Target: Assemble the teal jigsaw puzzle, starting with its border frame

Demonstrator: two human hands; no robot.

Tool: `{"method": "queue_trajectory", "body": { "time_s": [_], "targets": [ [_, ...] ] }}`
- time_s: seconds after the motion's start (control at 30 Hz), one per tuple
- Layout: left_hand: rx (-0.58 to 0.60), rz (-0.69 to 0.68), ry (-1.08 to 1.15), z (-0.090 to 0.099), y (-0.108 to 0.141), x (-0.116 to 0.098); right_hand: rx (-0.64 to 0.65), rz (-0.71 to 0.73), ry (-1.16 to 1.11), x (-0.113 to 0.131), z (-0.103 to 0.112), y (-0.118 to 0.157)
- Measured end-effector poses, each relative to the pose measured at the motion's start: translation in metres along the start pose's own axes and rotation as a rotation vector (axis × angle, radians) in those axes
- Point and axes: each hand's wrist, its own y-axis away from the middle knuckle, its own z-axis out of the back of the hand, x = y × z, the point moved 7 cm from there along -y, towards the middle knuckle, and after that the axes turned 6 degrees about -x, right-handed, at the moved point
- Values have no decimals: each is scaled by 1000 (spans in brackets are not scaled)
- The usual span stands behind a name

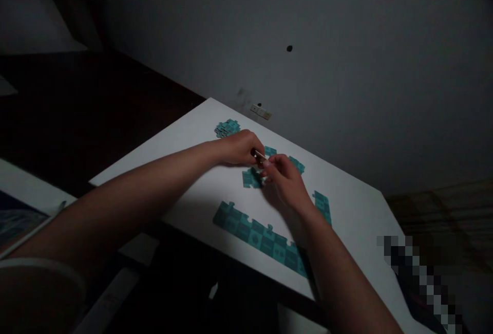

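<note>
My left hand (243,148) and my right hand (284,173) meet above the middle of the white table, both closed on a thin, pale-edged puzzle piece (261,155) seen nearly edge-on. Just below them lies a small teal puzzle section (250,179), partly covered by my right fingers. Beyond my hands are two more teal sections (296,164), partly hidden. A long joined teal strip (262,236) runs along the near edge, its right end behind my right forearm. Past my left wrist sits a pile of loose teal pieces (227,127).
The white table (154,162) stands against a grey wall with a socket strip (261,112). Another teal strip (322,205) lies right of my right wrist. A pixelated patch covers something at the lower right. The floor at the left is dark.
</note>
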Motion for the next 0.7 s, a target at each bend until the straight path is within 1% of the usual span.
{"method": "queue_trajectory", "body": {
  "time_s": [0.07,0.13,0.2,0.27,0.37,0.5,0.63,0.7],
  "targets": [
    [-9,-4,-6,-1,0,-2,9,-115,-202,-9,-5,2],
    [-20,-28,2,-2,-1,-5,34,-196,-311,-13,-10,5],
    [-35,-57,20,-4,-2,-7,26,-221,-360,-13,-12,7],
    [-41,-85,40,-6,-3,-8,-8,-220,-378,-12,-11,7],
    [-55,-95,23,-6,-4,-3,-24,-217,-392,-11,-9,8],
    [-100,-47,-93,0,-5,9,59,-243,-419,-7,-12,14],
    [-117,-30,-138,0,-5,15,215,-254,-456,-7,-29,23],
    [-120,-39,-154,-1,-6,17,272,-225,-440,-8,-36,25]
  ]
}}
